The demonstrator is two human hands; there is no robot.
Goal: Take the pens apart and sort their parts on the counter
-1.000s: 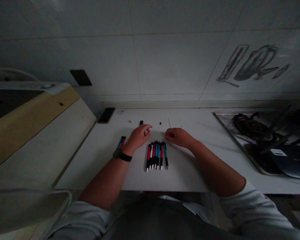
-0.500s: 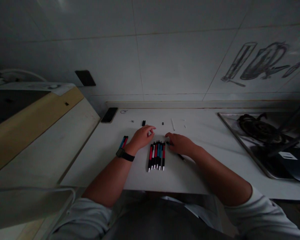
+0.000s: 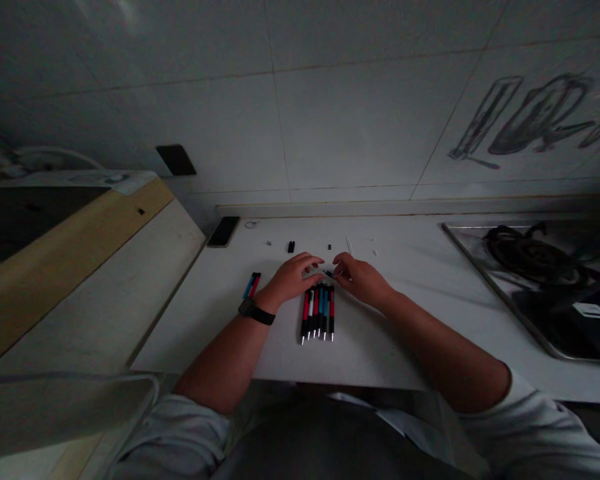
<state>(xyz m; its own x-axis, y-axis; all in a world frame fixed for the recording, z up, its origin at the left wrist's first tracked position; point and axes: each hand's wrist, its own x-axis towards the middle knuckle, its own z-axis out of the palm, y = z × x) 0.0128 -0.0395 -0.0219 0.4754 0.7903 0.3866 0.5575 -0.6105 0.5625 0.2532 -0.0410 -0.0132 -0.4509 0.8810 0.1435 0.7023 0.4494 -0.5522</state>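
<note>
My right hand is closed on a pen, whose dark end pokes out to the left from between the fingers; the rest of it is hidden by the hand. Facing it, my left hand has thumb and fingers apart around the space by that end, with nothing visibly gripped. Just below both hands lies a row of several click pens in red, white and blue with black grips, silver tips toward me. Beside my left wrist rest a blue pen and a red pen, partly covered.
Along the back of the white counter lie a phone, a ring, black grips, a small black piece, a thin white tube and tiny pale parts. A gas stove stands at right.
My right hand has moved slightly up and turned, bringing the pen's end toward my left hand. My left hand has shifted right, closer to it. The view has shifted slightly.
</note>
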